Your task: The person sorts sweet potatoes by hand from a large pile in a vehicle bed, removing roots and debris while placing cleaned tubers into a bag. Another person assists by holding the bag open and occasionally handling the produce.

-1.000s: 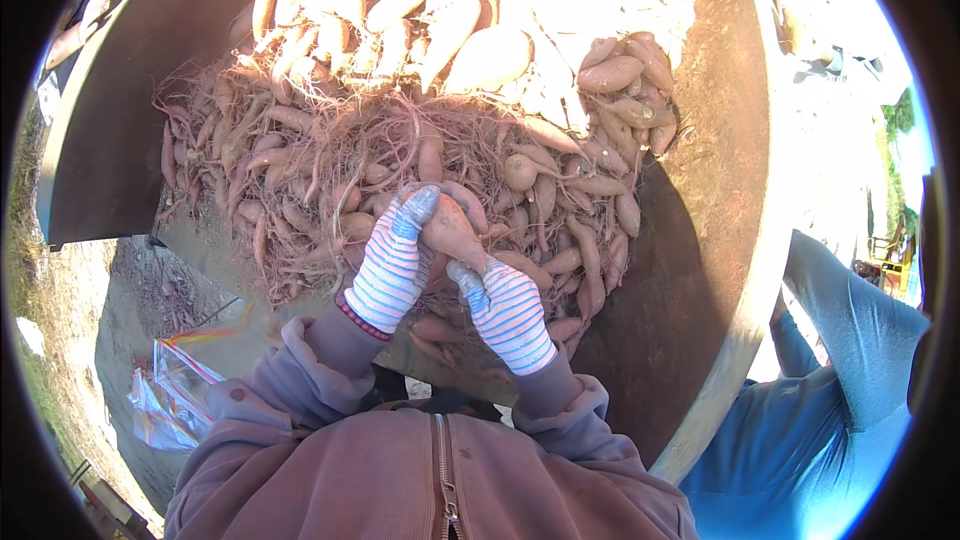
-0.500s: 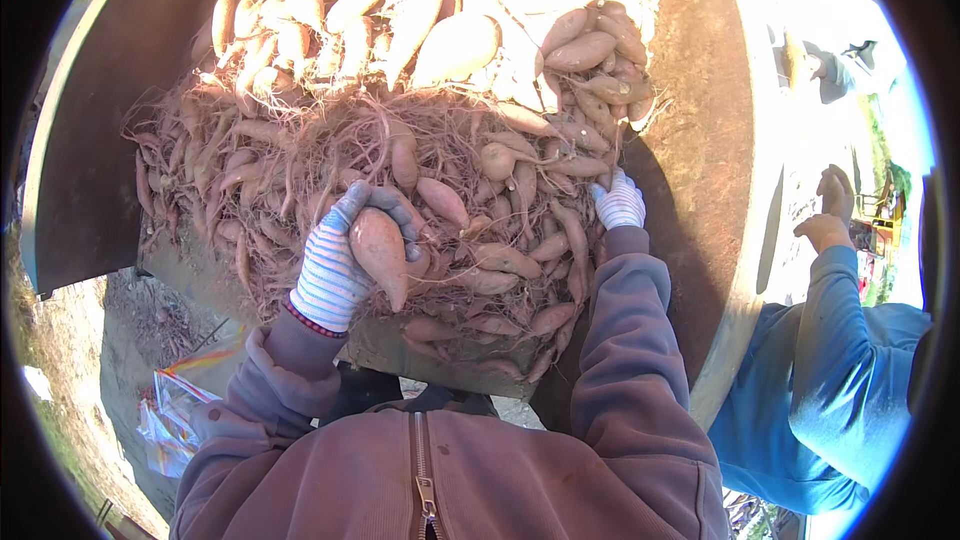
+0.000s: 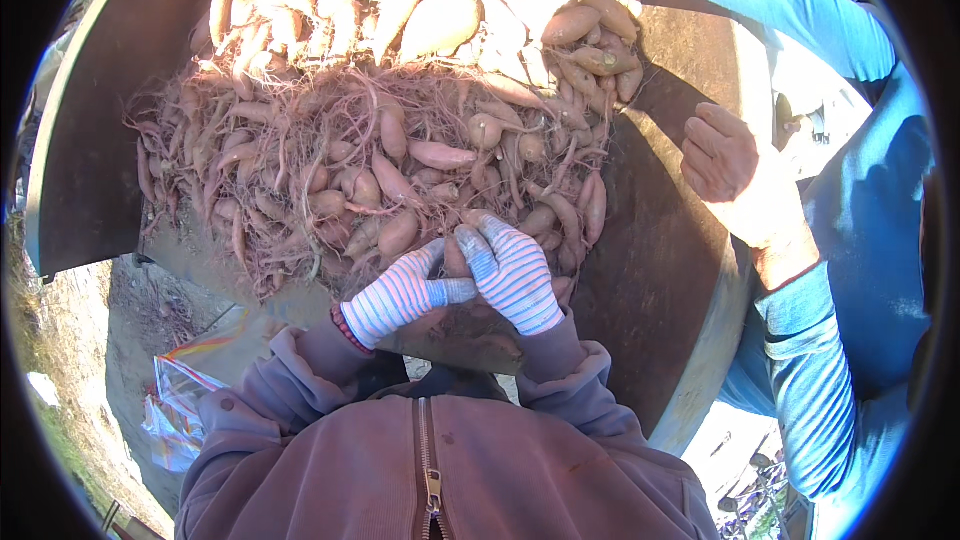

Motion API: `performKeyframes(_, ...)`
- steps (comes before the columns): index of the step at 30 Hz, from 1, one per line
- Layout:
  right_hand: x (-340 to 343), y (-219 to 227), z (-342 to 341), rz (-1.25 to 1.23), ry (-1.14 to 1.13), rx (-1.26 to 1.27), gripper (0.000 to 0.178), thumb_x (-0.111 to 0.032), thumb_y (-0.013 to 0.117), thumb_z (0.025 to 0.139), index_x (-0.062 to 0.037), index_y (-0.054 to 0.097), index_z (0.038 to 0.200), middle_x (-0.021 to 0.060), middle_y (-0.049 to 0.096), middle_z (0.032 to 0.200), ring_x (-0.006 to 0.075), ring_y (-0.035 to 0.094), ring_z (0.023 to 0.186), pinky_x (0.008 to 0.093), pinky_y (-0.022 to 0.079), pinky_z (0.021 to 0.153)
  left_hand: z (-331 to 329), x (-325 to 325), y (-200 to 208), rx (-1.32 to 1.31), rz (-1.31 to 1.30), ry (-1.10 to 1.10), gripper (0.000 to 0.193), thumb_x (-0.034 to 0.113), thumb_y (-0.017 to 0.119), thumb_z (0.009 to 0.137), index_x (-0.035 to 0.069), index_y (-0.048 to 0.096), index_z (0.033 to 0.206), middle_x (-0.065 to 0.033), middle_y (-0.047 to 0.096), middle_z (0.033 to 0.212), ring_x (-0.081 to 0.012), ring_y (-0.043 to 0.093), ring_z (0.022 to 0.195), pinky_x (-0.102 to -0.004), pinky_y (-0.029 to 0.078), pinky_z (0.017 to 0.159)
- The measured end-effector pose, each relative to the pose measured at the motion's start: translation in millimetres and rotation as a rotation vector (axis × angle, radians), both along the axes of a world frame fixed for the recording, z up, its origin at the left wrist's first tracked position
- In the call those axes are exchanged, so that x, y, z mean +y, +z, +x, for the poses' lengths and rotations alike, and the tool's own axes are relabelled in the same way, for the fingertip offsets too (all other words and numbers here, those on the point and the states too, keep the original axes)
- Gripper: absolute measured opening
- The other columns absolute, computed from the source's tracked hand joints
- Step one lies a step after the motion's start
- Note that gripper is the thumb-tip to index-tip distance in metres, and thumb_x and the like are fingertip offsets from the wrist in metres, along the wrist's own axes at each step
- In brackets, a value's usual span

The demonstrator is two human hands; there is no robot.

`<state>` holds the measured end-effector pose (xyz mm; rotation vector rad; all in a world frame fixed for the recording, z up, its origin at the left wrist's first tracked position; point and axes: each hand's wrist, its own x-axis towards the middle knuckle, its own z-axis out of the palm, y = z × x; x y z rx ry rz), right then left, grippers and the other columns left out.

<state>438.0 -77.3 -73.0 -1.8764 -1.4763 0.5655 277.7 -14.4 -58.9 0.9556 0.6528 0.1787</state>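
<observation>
Both my hands, in white-and-blue striped gloves with grey fingers, meet at the near edge of a large heap of sweet potatoes [image 3: 395,182]. A small reddish sweet potato [image 3: 456,258] shows between them, mostly covered by the fingers. My left hand [image 3: 400,292] closes on it from the left, thumb pointing right. My right hand [image 3: 513,272] grips it from the right, fingers curled over it. A rounded sweet potato [image 3: 398,232] rests on the heap just beyond my left hand. Thin, tangled roots [image 3: 330,130] run all through the heap.
The heap lies on a brown surface between a dark panel [image 3: 100,140] at left and a curved brown panel [image 3: 650,340] at right. Beyond the right panel, a co-worker in blue reaches over the far sweet potatoes; their near hand [image 3: 735,175] hangs above the panel. Clear plastic [image 3: 190,380] lies lower left.
My right hand has come from the heap's right side to meet my left. The large sweet potato has left my left hand. The co-worker has leaned in, arms now over the right side.
</observation>
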Motion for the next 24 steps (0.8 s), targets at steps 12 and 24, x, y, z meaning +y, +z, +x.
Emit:
performKeyframes(12, 18, -65, 144, -0.683, -0.673, -0.29, 0.073, -0.046, 0.054, 0.091, 0.0013, 0.031, 0.141, 0.0329, 0.048, 0.132, 0.046, 0.056, 0.113, 0.0493, 0.049, 0.092, -37, -25, 14, -0.096, -0.373, 0.185, 0.055, 0.035, 0.073, 0.081, 0.004, 0.053, 0.122, -0.0066, 0.062, 0.112, -0.0169, 0.058, 0.106, -0.0319, 0.042, 0.099)
performKeyframes(24, -29, -17, 59, -0.57, -0.19, 0.082, 0.072, -0.043, 0.077, 0.078, 0.0095, 0.056, 0.122, 0.0249, 0.067, 0.104, 0.0261, 0.065, 0.095, 0.0367, 0.05, 0.086, -51, -27, 9, -0.242, -0.298, 0.274, 0.063, 0.047, 0.07, 0.082, -0.003, 0.059, 0.118, -0.0105, 0.065, 0.111, -0.0187, 0.062, 0.102, -0.0316, 0.046, 0.095)
